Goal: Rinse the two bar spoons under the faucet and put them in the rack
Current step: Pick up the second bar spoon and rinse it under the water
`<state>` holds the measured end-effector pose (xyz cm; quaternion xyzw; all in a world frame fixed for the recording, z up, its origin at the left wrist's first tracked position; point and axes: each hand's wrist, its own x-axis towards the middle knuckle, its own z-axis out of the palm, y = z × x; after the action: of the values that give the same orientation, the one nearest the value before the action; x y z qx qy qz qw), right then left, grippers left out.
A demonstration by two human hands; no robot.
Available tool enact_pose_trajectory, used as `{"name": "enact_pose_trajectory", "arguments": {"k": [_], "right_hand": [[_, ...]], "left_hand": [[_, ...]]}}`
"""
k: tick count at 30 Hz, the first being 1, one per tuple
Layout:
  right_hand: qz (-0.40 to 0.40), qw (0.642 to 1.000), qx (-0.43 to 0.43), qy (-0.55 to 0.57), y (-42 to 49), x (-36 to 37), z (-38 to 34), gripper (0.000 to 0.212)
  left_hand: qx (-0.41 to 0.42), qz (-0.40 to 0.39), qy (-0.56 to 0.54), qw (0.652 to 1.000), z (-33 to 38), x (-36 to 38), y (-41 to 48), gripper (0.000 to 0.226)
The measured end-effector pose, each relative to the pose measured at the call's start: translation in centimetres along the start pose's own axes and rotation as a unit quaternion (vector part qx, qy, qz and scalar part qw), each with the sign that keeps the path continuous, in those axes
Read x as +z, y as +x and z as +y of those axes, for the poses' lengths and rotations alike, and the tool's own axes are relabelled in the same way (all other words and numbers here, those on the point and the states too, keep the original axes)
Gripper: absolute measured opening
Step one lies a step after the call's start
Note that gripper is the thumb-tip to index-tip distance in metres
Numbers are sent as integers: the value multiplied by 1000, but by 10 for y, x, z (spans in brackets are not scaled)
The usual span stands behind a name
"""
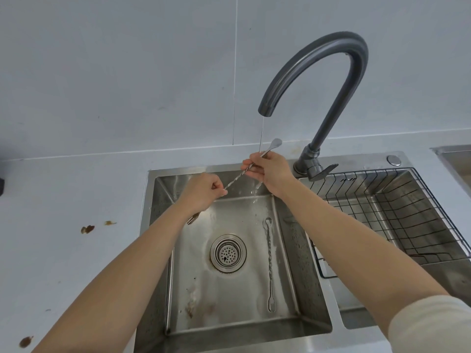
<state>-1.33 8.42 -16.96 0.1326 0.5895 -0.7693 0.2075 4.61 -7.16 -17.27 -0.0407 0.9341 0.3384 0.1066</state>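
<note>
- Nearest us, a pale sleeve [430,324] covers the right upper arm, and both bare forearms reach forward over the sink [229,337].
- On the sink floor we see the second bar spoon [269,263] lying flat just right of the drain strainer [228,253]. Its fork end points toward us and neither hand touches it.
- Brown stains [88,229] mark the counter [63,263] left of the sink.
- Farther in, the left hand [204,192] pinches the twisted shaft of the held bar spoon [237,177] near its forked end, which pokes out below the wrist.
- The right hand [270,171] curls its fingers round the same shaft nearer the bowl, so the spoon slants up to the right above the basin.
- We see a thin stream of water [261,133] meeting the shaft just beside the right fingers.
- The wire rack [407,217] sits in the neighbouring basin to the right.
- Behind everything, the grey faucet [331,72] arches over, spout down.
</note>
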Motion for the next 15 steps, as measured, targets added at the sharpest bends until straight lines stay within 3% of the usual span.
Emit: {"name": "enact_pose_trajectory", "arguments": {"k": [9,15], "right_hand": [[-9,1000,-12,10,-5,-3,-5,18],[7,994,-6,105,-8,-7,-13,20]], "left_hand": [[19,40,24,999,21,-3,14,14],[51,125,154,979,44,-5,22,20]]}}
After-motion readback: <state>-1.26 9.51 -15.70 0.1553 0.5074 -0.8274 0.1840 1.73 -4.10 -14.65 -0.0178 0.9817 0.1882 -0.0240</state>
